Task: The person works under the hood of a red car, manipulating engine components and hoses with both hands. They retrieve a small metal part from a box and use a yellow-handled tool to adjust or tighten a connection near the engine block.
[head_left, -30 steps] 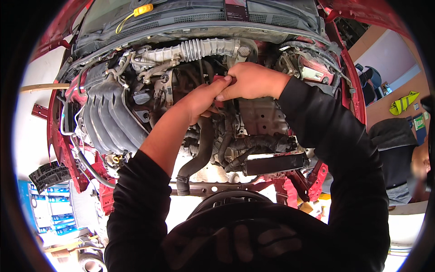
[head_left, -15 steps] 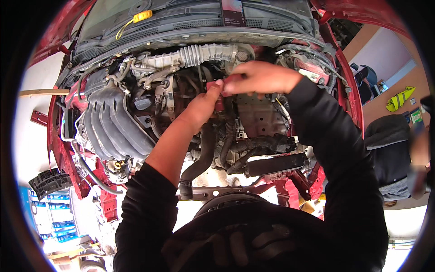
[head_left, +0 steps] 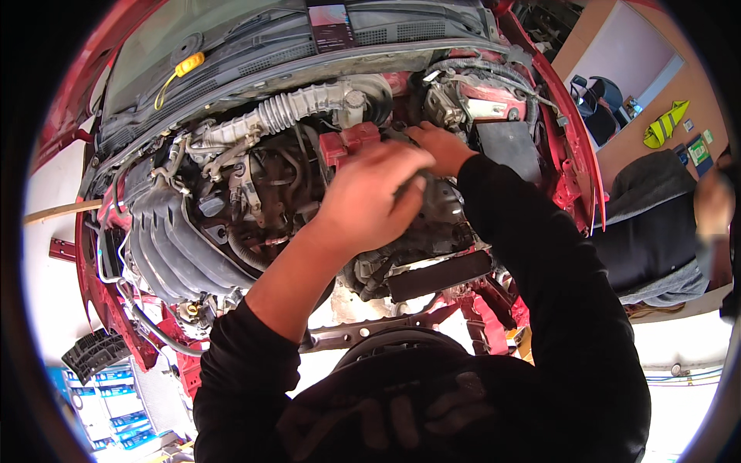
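A red car with its engine bay exposed surrounds the corrugated grey intake hose. Beyond the hose stretches the windshield. Well to the right of the hose, a co-worker in dark clothing shows at the edge of the view. To the left of the hose and nearer the wearer lies the ribbed dark-grey intake manifold.

The wearer's bare left forearm and black right sleeve cross the parts on the near side of the hose, hiding some of them. Nearer the wearer than those parts is a long black rectangular slab. Stacked blue-and-white cartons stand far to the near left of the hose, their contents hidden.

The left hand, on the hose's near side, is blurred, fingers curled and thumb apart; whether it pinches anything I cannot tell. The right hand, right of the hose, reaches inward with its grip partly covered by the left.

Just on the near side of the hose's right end sits a red plastic block, overlapped by the left hand; contact is unclear. Beyond the hose rest a slim dark printed box, its inside hidden, and a smaller yellow device.
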### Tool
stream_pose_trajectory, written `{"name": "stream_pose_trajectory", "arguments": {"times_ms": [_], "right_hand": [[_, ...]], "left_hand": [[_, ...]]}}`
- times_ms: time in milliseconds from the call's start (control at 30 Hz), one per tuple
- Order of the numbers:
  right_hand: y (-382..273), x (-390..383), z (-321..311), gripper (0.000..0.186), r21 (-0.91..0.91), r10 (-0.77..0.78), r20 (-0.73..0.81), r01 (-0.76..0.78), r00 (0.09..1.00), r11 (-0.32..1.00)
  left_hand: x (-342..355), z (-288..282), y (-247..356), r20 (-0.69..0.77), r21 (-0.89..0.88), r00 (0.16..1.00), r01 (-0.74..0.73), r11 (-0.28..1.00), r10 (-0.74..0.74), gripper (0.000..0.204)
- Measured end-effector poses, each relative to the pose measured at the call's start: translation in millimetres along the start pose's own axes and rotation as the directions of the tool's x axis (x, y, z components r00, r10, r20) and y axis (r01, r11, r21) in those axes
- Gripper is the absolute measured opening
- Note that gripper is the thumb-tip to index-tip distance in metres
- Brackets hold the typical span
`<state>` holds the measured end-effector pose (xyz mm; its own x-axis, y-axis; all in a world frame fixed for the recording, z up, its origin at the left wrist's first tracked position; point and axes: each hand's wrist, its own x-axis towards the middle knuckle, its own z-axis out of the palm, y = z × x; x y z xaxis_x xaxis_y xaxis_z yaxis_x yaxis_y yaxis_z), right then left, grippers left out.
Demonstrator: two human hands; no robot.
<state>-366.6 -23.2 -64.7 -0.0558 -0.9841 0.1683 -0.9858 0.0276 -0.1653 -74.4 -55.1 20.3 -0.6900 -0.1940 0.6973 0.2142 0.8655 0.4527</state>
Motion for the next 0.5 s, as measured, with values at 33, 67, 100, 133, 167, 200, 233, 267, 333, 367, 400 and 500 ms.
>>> {"name": "stream_pose_trajectory", "arguments": {"times_ms": [33, 67, 100, 133, 167, 200, 233, 267, 333, 367, 400, 500], "right_hand": [[6, 4, -4, 0.065, -0.042, 0.028, 0.065, -0.026, 0.998, 0.999], [12, 3, -10, 0.053, -0.086, 0.013, 0.022, -0.011, 1.0, 0.996], [20, 2, -19, 0.046, -0.115, 0.04, -0.022, -0.042, 0.999, 0.992], [31, -2, -33, 0.044, -0.033, 0.011, -0.092, -0.014, 0.996, 0.999], [42, -9, -49, 0.041, 0.035, 0.02, -0.134, -0.016, 0.991, 0.999], [53, -20, -65, 0.039, 0.068, 0.06, -0.136, -0.051, 0.989, 0.996], [62, -31, -80, 0.037, 0.109, 0.072, -0.15, -0.056, 0.986, 0.992], [69, -43, -92, 0.038, 0.185, 0.133, -0.158, -0.103, 0.978, 0.977], [75, -63, -104, 0.038, 0.146, 0.167, -0.275, -0.131, 0.947, 0.981], [76, -69, -107, 0.038, 0.188, 0.232, -0.262, -0.186, 0.937, 0.964], [74, -76, -106, 0.038, 0.23, 0.2, -0.286, -0.136, 0.937, 0.964], [61, -84, -93, 0.04, 0.221, 0.099, -0.382, -0.014, 0.919, 0.975]], "left_hand": [[5, 8, 1, 0.104, -0.046, 0.993, 0.05, 0.998, -0.045, 0.027], [11, 13, -2, 0.184, -0.036, 0.968, 0.181, 0.983, -0.171, 0.026], [15, 18, -8, 0.275, -0.008, 0.91, 0.325, 0.946, -0.311, 0.026], [15, 23, -13, 0.302, 0.012, 0.888, 0.359, 0.933, -0.346, 0.028], [13, 26, -20, 0.338, 0.041, 0.852, 0.411, 0.91, -0.4, 0.03], [12, 30, -27, 0.377, 0.083, 0.803, 0.467, 0.88, -0.462, 0.033], [10, 34, -33, 0.379, 0.139, 0.802, 0.445, 0.885, -0.462, 0.034], [10, 39, -39, 0.389, 0.203, 0.793, 0.422, 0.884, -0.468, 0.036], [14, 55, -50, 0.422, 0.361, 0.75, 0.376, 0.853, -0.509, 0.039], [19, 63, -57, 0.441, 0.456, 0.712, 0.347, 0.82, -0.547, 0.04], [25, 71, -65, 0.443, 0.546, 0.685, 0.306, 0.78, -0.578, 0.041], [45, 92, -91, 0.449, 0.692, 0.61, 0.225, 0.686, -0.653, 0.04]]}}
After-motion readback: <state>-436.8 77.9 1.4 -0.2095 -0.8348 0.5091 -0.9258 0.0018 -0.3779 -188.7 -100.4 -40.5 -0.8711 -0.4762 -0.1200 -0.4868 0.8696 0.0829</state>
